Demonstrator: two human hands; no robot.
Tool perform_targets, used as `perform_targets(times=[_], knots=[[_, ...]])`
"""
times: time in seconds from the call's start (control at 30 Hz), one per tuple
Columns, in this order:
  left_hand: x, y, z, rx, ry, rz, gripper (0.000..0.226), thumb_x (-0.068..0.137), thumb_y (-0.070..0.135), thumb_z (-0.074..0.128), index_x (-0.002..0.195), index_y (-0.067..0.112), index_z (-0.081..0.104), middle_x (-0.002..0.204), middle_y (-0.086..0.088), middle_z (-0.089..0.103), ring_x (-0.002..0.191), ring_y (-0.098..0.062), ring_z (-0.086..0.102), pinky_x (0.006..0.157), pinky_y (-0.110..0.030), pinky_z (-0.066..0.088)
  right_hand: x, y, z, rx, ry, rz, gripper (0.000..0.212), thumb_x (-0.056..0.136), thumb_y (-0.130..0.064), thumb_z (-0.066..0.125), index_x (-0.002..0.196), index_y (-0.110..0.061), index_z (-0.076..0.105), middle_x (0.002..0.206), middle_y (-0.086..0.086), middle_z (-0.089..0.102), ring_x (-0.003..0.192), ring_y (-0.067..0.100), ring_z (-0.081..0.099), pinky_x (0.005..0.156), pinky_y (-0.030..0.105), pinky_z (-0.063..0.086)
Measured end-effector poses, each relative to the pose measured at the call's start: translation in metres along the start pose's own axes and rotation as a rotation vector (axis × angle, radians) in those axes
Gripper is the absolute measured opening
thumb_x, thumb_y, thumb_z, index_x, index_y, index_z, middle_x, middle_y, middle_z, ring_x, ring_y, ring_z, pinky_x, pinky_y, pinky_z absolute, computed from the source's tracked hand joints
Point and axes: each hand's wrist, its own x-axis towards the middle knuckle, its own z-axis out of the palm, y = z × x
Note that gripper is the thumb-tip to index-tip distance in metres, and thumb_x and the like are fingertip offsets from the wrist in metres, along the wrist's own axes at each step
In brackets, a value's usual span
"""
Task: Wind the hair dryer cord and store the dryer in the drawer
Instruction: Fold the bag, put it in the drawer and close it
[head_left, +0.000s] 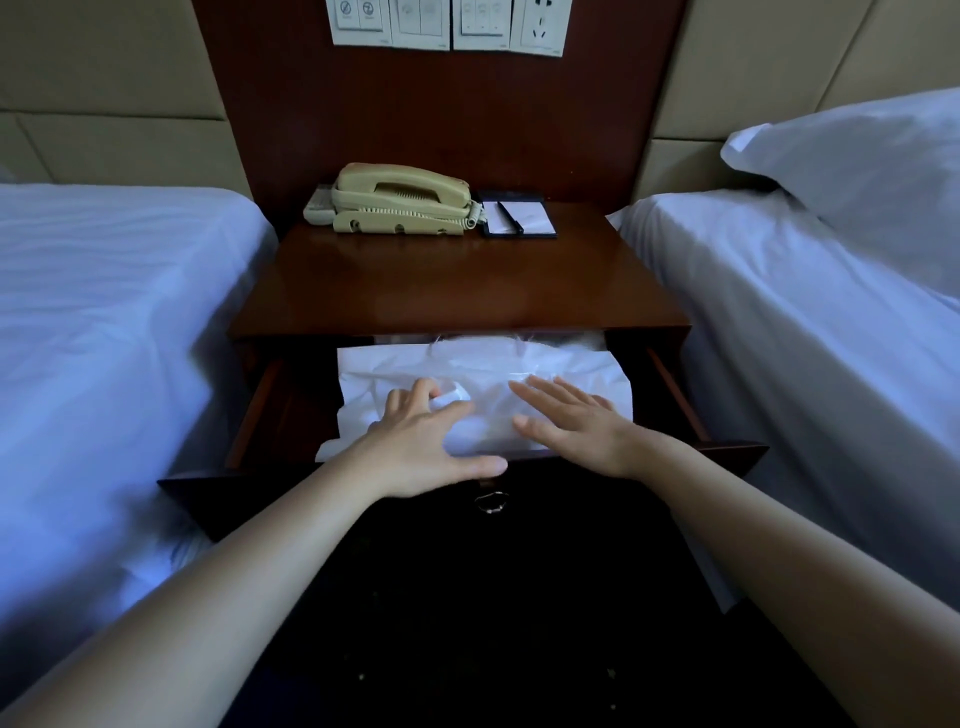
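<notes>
The drawer (737, 454) stands pulled out between two beds (104, 338), which are close on both sides. A white bag (483, 369) fills it; the dryer itself is hidden. The left hand (415, 447) bends its fingers on a fold; whether this grip is clamped cannot be told. The right hand (576, 426) lies flat, grip apart. Farther, the bench (457, 286) carries a telephone (400, 200) and a notepad (519, 218) at its back edge.

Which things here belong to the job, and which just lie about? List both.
Job: open drawer, white bag in it, left hand and right hand on the bag; dryer not visible.
Lying about: telephone, notepad with pen, wall switches, pillow.
</notes>
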Motion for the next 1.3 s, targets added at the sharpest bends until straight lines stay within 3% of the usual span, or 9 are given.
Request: perform_targets(times=[0.13,0.23,0.3,0.43,0.6,0.87,1.03,1.13,1.3], knots=[[-0.013,0.005,0.004,-0.066,0.095,-0.057,0.062,0.082,0.072,0.028,0.136,0.042,0.025,0.132,0.001,0.028,0.127,-0.026,0.023,0.101,-0.044,0.030,-0.004,-0.002,0.005,-0.058,0.243,-0.010,0.054,0.094,-0.050,0.039,0.145,-0.039,0.025,0.155,-0.004,0.025,0.143,0.019,0.018,0.113,0.040,0.013],[-0.013,0.008,0.007,0.146,0.161,-0.062,0.062,0.087,0.066,0.028,0.143,0.040,0.020,0.132,-0.001,0.029,0.126,-0.025,0.025,0.102,-0.045,0.029,0.003,-0.004,0.010,-0.087,0.153,-0.023,0.053,0.095,-0.050,0.036,0.145,-0.045,0.020,0.159,-0.007,0.010,0.147,0.017,0.004,0.115,0.044,0.007],[-0.008,0.012,0.007,0.229,0.214,-0.025,0.062,0.089,0.062,0.030,0.145,0.037,0.020,0.148,-0.002,0.018,0.136,-0.024,0.016,0.108,-0.045,0.021,0.010,-0.006,0.013,-0.062,0.082,0.004,0.050,0.096,-0.050,0.033,0.144,-0.050,0.017,0.160,-0.009,0.000,0.148,0.019,-0.003,0.114,0.050,0.006],[0.014,0.014,0.005,0.109,0.103,-0.006,0.062,0.095,0.051,0.032,0.149,0.030,0.011,0.160,-0.001,0.000,0.146,-0.026,0.006,0.114,-0.046,0.019,0.025,-0.005,0.010,0.013,0.072,0.064,0.051,0.097,-0.048,0.032,0.143,-0.053,0.011,0.159,-0.014,-0.007,0.147,0.026,-0.007,0.114,0.058,0.008],[0.035,0.012,0.013,0.005,0.103,-0.082,0.070,0.089,0.063,0.030,0.148,0.036,0.003,0.160,0.007,-0.004,0.147,-0.022,0.003,0.111,-0.057,0.022,0.040,-0.005,0.015,-0.014,0.093,0.083,0.061,0.093,-0.055,0.037,0.144,-0.051,0.004,0.159,-0.015,-0.010,0.147,0.030,-0.002,0.114,0.058,0.013],[0.057,0.008,-0.008,-0.060,0.071,-0.093,0.068,0.092,0.061,0.029,0.150,0.033,0.008,0.161,0.007,0.000,0.147,-0.017,0.003,0.116,-0.051,0.014,0.067,-0.004,0.004,-0.032,0.101,0.115,0.059,0.093,-0.057,0.030,0.144,-0.050,0.002,0.159,-0.014,-0.008,0.147,0.028,-0.001,0.112,0.054,0.012],[0.025,0.009,-0.007,0.091,-0.017,-0.013,0.094,0.075,0.078,0.036,0.150,0.030,0.006,0.160,0.010,-0.011,0.147,-0.016,-0.003,0.115,-0.049,0.010,0.068,-0.010,0.003,-0.262,0.208,0.124,0.058,0.094,-0.049,0.032,0.146,-0.042,0.008,0.156,-0.003,0.012,0.138,0.029,0.019,0.104,0.048,0.027],[0.014,0.006,-0.006,0.098,-0.072,-0.008,0.109,0.066,0.083,0.044,0.150,0.029,-0.001,0.159,0.011,-0.015,0.147,-0.016,-0.009,0.117,-0.050,0.009,0.066,-0.016,0.006,-0.289,0.232,0.122,0.058,0.096,-0.046,0.030,0.148,-0.038,0.007,0.154,-0.001,0.016,0.136,0.029,0.022,0.101,0.046,0.030],[0.038,0.012,-0.008,0.120,0.019,0.002,0.091,0.081,0.072,0.037,0.151,0.025,0.000,0.160,0.008,-0.010,0.147,-0.018,-0.002,0.117,-0.046,0.013,0.065,-0.010,0.008,-0.311,0.325,0.084,0.057,0.096,-0.040,0.031,0.148,-0.026,0.013,0.151,-0.003,0.025,0.129,0.028,0.031,0.093,0.043,0.036]])
